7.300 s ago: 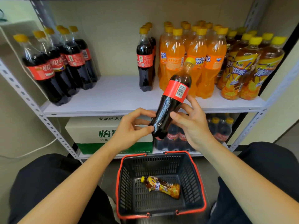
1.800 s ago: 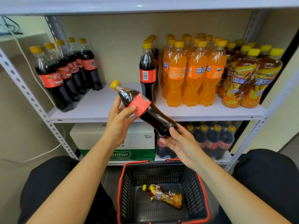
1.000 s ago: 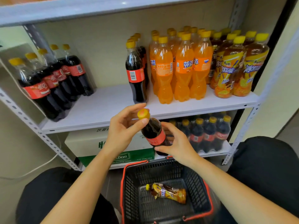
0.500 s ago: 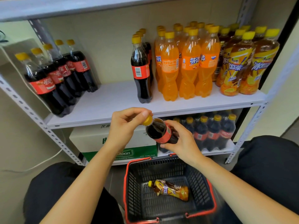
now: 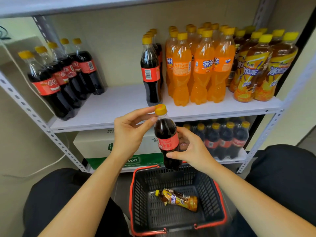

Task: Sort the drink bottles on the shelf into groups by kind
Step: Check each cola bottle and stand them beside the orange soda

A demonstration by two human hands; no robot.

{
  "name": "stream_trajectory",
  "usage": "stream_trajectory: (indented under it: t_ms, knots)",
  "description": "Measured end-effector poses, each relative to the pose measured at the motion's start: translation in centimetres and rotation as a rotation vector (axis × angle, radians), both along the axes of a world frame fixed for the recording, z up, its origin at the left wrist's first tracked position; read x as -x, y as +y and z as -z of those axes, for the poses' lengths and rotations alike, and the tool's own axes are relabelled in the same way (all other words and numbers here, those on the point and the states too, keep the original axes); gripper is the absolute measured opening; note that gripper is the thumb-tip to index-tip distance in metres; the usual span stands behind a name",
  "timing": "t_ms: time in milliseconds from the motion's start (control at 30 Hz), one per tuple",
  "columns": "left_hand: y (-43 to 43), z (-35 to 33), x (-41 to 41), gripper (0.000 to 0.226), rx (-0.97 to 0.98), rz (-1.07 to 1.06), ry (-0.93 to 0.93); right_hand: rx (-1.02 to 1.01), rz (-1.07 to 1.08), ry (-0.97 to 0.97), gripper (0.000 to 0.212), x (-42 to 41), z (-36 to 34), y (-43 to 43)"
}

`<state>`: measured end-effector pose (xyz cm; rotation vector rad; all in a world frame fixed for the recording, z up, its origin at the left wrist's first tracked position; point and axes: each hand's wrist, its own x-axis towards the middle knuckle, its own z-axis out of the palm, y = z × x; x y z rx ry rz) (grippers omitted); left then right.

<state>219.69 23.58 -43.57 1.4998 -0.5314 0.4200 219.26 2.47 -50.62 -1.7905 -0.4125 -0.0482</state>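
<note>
Hands hold 1 cola bottle [image 5: 166, 141] upright in front of a white shelf [image 5: 119, 101], seen from a head camera looking down. The left hand [image 5: 130, 132] pinches the top of the bottle, with its forefinger on the yellow cap [image 5: 160, 109] and its thumb on the neck, the other fingers loosely curled. The right hand [image 5: 189, 149] wraps around the red label and lower body, thumb in front.

Half a second ago the bottle lay tilted between the hands with its cap pointing left. Now it stands straight, and its cap has risen level with the shelf's front edge, near the middle. That looks like readying it to be stood on the shelf.

On the shelf, 1 cola group [image 5: 65, 76] stands at the left end. A second cola row [image 5: 150, 71] runs from front to back at the middle, touching the orange soda bottles [image 5: 196, 65]. Iced tea bottles [image 5: 259, 65] fill the right end. Cola is therefore split into 2 groups well apart, so sorting is probably unfinished, and the held bottle belongs with either of them.

Below the hands, a black basket [image 5: 139, 199] with a red rim holds 1 iced tea bottle [image 5: 177, 199] lying on its side, not yet shelved. More cola stands on the lower shelf [image 5: 222, 139].
</note>
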Motion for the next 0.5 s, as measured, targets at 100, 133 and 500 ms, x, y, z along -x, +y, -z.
stream_trajectory:
  t_ms: [100, 133, 500]
  knots:
    - [-0.4, 0.4, 0.0, 0.036, -0.142, 0.043, -0.001, -0.086, 0.003, 0.06, 0.072, -0.1, -0.2, -0.1]
    - [-0.6, 0.7, 0.0, 0.035, -0.215, 0.062, 0.003, -0.131, 0.008, 0.087, 0.07, -0.1, -0.4, -0.2]
    - [-0.8, 2.5, 0.1, 0.096, -0.575, 0.351, 0.217, -0.566, 0.196, 0.287, 0.045, -0.4, -3.8, -1.6]
